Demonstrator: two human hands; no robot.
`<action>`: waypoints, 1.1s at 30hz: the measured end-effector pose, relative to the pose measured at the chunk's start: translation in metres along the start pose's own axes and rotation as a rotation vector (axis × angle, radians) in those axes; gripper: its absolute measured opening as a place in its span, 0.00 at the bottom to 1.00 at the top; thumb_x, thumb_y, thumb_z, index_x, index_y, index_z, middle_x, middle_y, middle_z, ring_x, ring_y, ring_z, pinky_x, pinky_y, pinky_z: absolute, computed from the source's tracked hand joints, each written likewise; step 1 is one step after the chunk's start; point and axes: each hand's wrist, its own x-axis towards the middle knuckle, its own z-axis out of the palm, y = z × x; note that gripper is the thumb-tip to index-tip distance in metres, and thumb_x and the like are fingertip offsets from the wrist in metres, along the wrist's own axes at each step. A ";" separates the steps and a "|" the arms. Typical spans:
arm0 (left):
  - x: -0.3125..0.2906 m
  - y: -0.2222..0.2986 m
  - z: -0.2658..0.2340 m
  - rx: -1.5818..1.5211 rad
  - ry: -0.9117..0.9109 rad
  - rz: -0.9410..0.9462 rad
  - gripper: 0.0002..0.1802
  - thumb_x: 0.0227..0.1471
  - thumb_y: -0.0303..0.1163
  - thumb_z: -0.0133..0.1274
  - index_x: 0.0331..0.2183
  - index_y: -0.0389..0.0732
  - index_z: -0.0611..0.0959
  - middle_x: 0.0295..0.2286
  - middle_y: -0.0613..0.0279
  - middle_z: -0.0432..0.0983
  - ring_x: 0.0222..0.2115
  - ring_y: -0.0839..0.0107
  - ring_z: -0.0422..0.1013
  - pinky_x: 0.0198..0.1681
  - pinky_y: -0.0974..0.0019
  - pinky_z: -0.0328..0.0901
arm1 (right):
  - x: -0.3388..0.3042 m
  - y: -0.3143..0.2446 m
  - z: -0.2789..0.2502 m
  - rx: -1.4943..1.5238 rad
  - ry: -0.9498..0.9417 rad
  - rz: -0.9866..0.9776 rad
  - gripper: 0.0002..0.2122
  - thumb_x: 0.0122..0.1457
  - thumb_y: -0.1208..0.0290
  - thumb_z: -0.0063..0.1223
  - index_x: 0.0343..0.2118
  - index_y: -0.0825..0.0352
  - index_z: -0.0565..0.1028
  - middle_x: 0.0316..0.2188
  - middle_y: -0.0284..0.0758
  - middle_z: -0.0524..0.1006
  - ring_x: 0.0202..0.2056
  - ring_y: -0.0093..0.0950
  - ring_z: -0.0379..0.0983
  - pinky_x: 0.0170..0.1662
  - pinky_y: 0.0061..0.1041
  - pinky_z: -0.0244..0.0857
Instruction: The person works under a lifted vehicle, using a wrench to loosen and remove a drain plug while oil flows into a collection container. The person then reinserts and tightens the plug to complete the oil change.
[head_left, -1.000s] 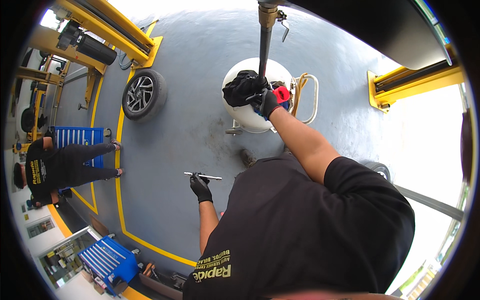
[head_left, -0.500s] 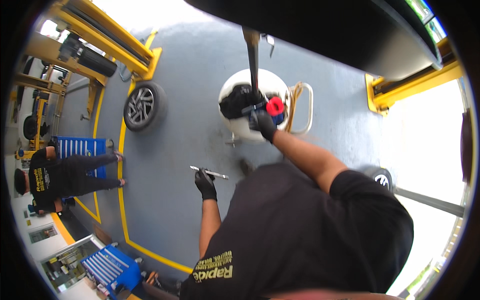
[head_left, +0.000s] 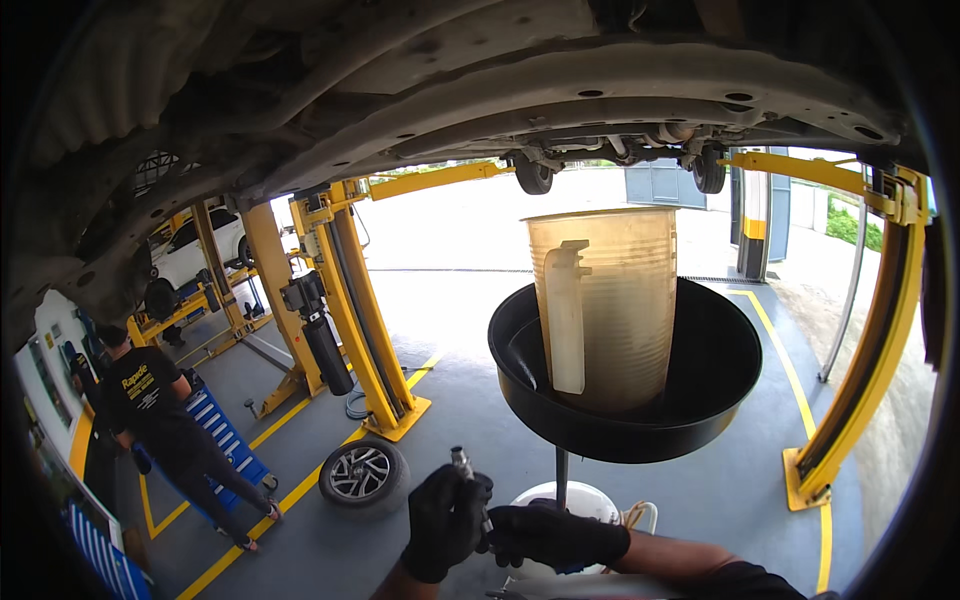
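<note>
My left hand (head_left: 445, 520), in a black glove, is closed round a slim silver socket tool (head_left: 460, 460). The tool stands nearly upright with its round socket-like end above my fist. My right hand (head_left: 560, 535), also gloved in black, is closed at the tool's lower part; its fingers hide the lower end. Just beyond my hands stands a white round drum (head_left: 590, 502) on a post that carries a wide black drain pan (head_left: 640, 443). A tall yellowed plastic measuring jug (head_left: 625, 300) sits upright in the pan, its handle toward me.
A raised car's underside (head_left: 480, 120) hangs overhead. Yellow lift posts stand left (head_left: 365, 310) and right (head_left: 880, 350). A loose wheel (head_left: 364, 474) lies on the floor at left. Farther left, a person (head_left: 155, 410) stands by a blue tool cabinet (head_left: 225, 430).
My view has tilted up from the floor to the car's underside and the pan. My right hand has left the drum's top and come together with my left hand at the silver tool.
</note>
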 end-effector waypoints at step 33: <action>0.286 0.197 -0.041 0.341 0.341 1.194 0.12 0.55 0.32 0.60 0.43 0.45 0.86 0.31 0.59 0.83 0.31 0.65 0.80 0.34 0.64 0.74 | 0.044 -0.314 -0.094 -1.367 0.734 -1.042 0.17 0.56 0.83 0.61 0.49 0.68 0.75 0.35 0.37 0.78 0.31 0.29 0.76 0.37 0.26 0.74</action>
